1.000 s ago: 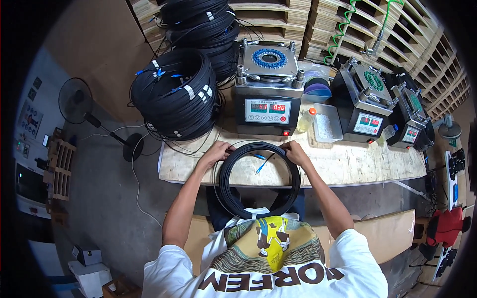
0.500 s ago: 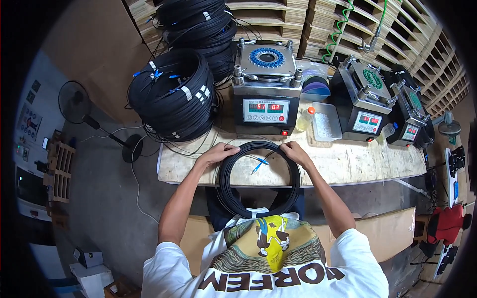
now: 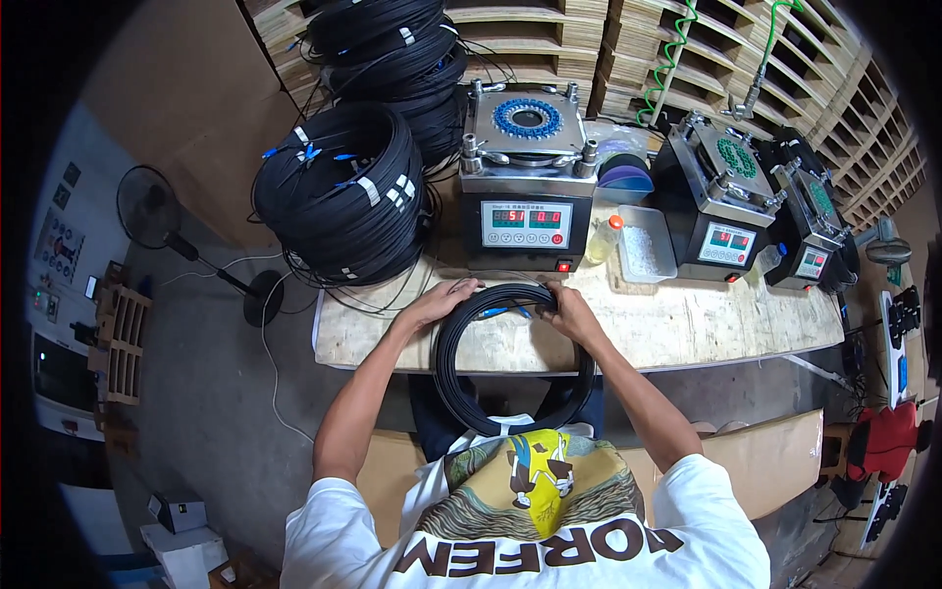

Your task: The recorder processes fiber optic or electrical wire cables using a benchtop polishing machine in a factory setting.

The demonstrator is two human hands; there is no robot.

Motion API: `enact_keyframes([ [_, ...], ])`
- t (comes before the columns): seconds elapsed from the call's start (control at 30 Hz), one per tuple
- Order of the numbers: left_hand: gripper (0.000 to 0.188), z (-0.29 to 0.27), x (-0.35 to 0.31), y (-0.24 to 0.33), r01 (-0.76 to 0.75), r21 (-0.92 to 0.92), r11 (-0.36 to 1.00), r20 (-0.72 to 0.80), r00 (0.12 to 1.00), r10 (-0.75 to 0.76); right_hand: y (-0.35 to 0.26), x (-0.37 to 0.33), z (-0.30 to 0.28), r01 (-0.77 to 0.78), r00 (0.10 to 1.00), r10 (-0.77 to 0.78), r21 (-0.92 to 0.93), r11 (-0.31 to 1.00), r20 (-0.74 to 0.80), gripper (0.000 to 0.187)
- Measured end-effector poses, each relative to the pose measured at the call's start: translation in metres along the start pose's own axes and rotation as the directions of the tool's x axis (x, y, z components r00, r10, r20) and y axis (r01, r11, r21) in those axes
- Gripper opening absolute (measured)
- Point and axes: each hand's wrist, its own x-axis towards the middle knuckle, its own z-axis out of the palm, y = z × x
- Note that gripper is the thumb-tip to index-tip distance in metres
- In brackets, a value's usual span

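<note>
As for the coil of black cable point(image 3: 447, 353), spans the front edge of the bench point(image 3: 687, 339), with its upper arc above the wood and its lower arc over the lap, next to the white T-shirt point(image 3: 334, 535). In the right hand point(image 3: 572, 316), gripped at the upper-right arc, with thumb and fingers closed about the bundle. By the left hand point(image 3: 439, 302), touched at the upper-left arc, with fingers stretched along the outer rim; cannot tell whether pinched there or merely steadied.

Judging by the many turns, likely moderately heavy, but easy to bear in two hands. Probably springy rather than limp: looks firm enough to keep a ring shape, yet apt to fan out or shed loops if loosely held. Likely smooth-jacketed, so somewhat slippery, turn against turn. Best taken across the full thickness of the bundle, with thumb inside the ring and fingers outside, at two well-separated places. Treat the blue connectors point(image 3: 491, 313) within the upper arc as the fragile part: avoid squeezing, tugging or knocking. Avoid sharp bends too, probably harmful to such thin cable.
</note>
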Motion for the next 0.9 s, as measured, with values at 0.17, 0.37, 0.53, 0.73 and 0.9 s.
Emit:
enact_keyframes([
  [0.17, 0.068, -0.013, 0.008, 0.002, 0.178, 0.139, 0.974, 0.063, 0.98, -0.188, -0.004, 0.0, 0.001, -0.077, 0.997, 0.076, -0.045, 0.996, -0.029, 0.024],
  [0.37, 0.072, -0.016, 0.032, -0.006, -0.139, 0.316, 0.938, 0.116, 0.988, 0.107, 0.006, 0.007, 0.004, 0.099, 0.988, -0.114, -0.138, 0.985, -0.107, 0.031],
  [0.53, 0.075, -0.006, 0.031, 0.026, -0.01, 0.525, 0.851, 0.114, 0.992, -0.058, 0.0, 0.005, 0.001, 0.01, 0.998, -0.018, -0.119, 0.993, -0.061, 0.038],
  [0.73, 0.074, 0.0, 0.037, 0.015, -0.084, 0.624, 0.777, 0.038, 0.996, 0.077, -0.014, 0.005, -0.001, 0.044, 0.998, -0.048, -0.082, 0.996, -0.041, 0.051],
  [0.9, 0.062, 0.016, 0.029, 0.029, -0.099, 0.618, 0.78, -0.004, 0.992, 0.129, -0.028, 0.003, -0.003, 0.032, 0.998, -0.041, -0.172, 0.985, -0.05, 0.056],
])
